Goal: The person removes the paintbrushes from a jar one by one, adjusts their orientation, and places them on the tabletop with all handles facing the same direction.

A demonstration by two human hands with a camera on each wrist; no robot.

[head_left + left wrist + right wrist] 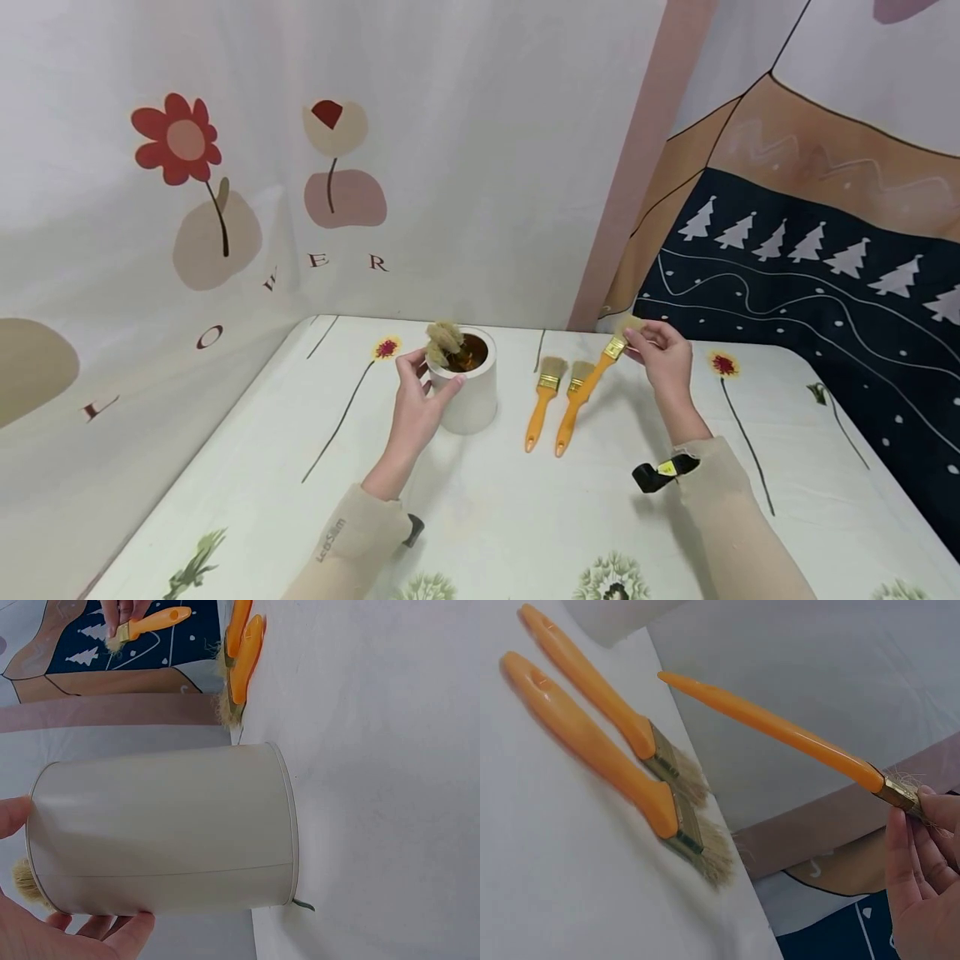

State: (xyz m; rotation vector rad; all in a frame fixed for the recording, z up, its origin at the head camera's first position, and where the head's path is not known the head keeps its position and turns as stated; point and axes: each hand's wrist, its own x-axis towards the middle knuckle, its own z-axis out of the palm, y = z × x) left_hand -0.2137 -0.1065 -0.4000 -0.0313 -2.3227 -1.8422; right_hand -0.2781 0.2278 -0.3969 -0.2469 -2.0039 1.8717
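Note:
My left hand (pixel 420 396) grips a white cylindrical container (pixel 471 408) standing on the table, its thumb at the rim and fingers round the side. Pale bristles (pixel 444 342) poke out over the container's rim; inside it looks brown and amber. With the right hand (pixel 663 362) I pinch a paintbrush (pixel 780 731) at its metal band and bristles, the orange handle pointing away from the fingers and raised off the table. Two more orange-handled paintbrushes, one on the left (pixel 542 404) and one beside it (pixel 592 746), lie side by side on the table; the held handle overlaps the second in the head view.
A white tablecloth (pixel 510 517) with printed flowers covers the table. Behind it hangs a pale curtain (pixel 480 167) with flower prints. On the right is a dark cloth (pixel 757 283) printed with white trees. Black straps (pixel 663 472) sit at both wrists.

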